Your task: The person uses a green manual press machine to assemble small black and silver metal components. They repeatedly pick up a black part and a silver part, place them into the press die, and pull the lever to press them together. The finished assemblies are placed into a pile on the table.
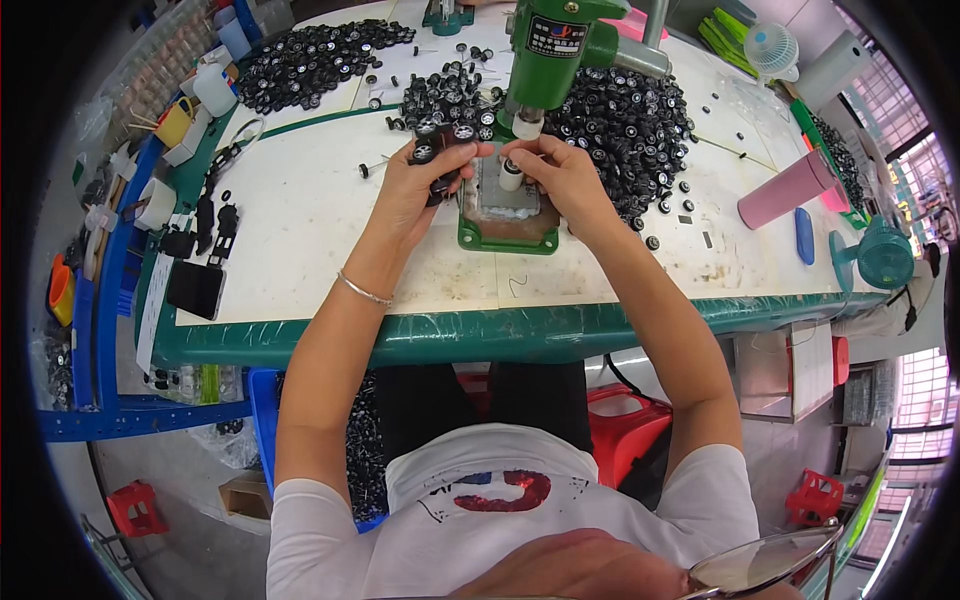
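My left hand [407, 190] is closed around several small black toy wheels [424, 154] with silver hubs; some stick out past the fingers and thumb. At the short white post of the green hand press [552, 62], my right hand [572, 182] pinches a small black wheel [513, 167]. The wheel sits at the top of that post [510, 182], below the white-tipped ram [526, 124]. The press's green base [508, 240] stands between my two hands. My fingers partly cover the wheels in both hands.
Piles of black wheels lie right of the press [640, 120], behind my left hand [440, 95] and at the far left [310, 65]. A pink bottle [787, 190], a blue case [804, 236] and a small green fan [884, 254] stand right. A phone [196, 289] lies left.
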The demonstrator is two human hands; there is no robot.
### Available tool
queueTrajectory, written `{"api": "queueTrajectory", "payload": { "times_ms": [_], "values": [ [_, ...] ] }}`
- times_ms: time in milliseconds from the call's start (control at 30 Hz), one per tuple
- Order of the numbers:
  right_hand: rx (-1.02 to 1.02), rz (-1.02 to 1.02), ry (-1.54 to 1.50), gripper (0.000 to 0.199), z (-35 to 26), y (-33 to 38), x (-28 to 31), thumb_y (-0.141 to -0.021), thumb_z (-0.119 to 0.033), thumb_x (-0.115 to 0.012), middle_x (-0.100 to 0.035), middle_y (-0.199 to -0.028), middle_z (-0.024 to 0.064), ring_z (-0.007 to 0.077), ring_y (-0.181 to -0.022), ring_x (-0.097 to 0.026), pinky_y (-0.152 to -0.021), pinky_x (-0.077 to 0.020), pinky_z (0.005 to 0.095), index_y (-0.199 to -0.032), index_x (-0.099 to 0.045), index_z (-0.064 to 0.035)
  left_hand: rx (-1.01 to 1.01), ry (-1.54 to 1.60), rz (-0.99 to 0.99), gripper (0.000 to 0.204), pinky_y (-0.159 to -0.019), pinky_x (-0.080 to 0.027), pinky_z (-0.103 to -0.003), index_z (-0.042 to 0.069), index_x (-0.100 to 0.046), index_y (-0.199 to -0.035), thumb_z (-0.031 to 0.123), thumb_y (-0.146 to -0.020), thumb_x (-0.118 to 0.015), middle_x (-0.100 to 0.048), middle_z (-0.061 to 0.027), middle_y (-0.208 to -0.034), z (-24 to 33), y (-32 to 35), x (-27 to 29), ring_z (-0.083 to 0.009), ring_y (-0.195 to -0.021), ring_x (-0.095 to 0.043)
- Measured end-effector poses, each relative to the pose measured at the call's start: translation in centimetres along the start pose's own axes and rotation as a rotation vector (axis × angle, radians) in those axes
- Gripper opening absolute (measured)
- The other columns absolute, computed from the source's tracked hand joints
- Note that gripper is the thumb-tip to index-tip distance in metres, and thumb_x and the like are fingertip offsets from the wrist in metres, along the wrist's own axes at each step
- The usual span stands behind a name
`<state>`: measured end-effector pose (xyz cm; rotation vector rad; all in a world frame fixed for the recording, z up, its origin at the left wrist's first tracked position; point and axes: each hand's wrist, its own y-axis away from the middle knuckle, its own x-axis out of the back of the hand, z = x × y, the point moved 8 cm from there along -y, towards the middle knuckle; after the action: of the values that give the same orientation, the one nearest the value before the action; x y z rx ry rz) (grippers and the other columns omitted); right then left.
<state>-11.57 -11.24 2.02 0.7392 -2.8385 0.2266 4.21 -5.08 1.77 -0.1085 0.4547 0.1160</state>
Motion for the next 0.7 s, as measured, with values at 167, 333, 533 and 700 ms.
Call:
{"api": "queueTrajectory", "payload": {
  "times_ms": [167,333,533,700],
  "values": [
    [-0.015,0.115,-0.215,0.027,0.1,-0.6,2.8,-0.091,-0.021,-0.061,-0.062,-0.086,-0.0039,0.0027,-0.069,-0.05,-0.06,-0.0373,0.0178,-0.113,-0.065,-0.0047,-0.019,-0.212,0.019,0.02,-0.062,-0.044,-0.02,0.001,-0.068,-0.096,0.011,-0.079,-0.073,-0.071,-0.0058,-0.09,0.2,-0.3,-1.4,-0.0059,-0.069,-0.057],
    [0.066,0.226,-0.242,0.026,-3.9,-1.5,8.5,-0.093,-0.02,-0.057,-0.06,-0.081,-0.0044,0.0039,-0.066,-0.05,-0.06,-0.0393,0.019,-0.112,-0.066,-0.0054,0.028,-0.414,0.032,0.025,-0.071,-0.047,-0.021,0.004,-0.07,-0.097,0.013,-0.075,-0.078,-0.071,-0.0024,-0.089,-0.4,-1.0,-2.2,-0.0062,-0.079,-0.062],
    [0.38,0.287,-0.327,0.031,-13.7,-4.3,13.7,-0.091,-0.031,-0.058,-0.063,-0.082,0.0018,0.0089,-0.069,-0.056,-0.065,-0.0447,0.024,-0.102,-0.067,-0.0039,-0.106,-0.368,-0.023,0.028,-0.076,-0.049,-0.022,0.001,-0.069,-0.099,0.008,-0.073,-0.079,-0.071,-0.0049,-0.091,-1.4,-2.6,-3.1,-0.0085,-0.082,-0.064],
    [0.225,0.626,-0.342,0.022,-22.0,-9.2,11.3,-0.098,-0.026,-0.05,-0.049,-0.063,-0.0039,0.0034,-0.046,-0.038,-0.038,-0.0281,0.0176,-0.092,-0.061,-0.0078,-0.104,-0.323,0.049,0.029,-0.08,-0.051,-0.025,0.001,-0.069,-0.099,0.005,-0.072,-0.079,-0.07,-0.0043,-0.092,-1.4,-2.4,-2.1,-0.0097,-0.082,-0.064]
  ]
}}
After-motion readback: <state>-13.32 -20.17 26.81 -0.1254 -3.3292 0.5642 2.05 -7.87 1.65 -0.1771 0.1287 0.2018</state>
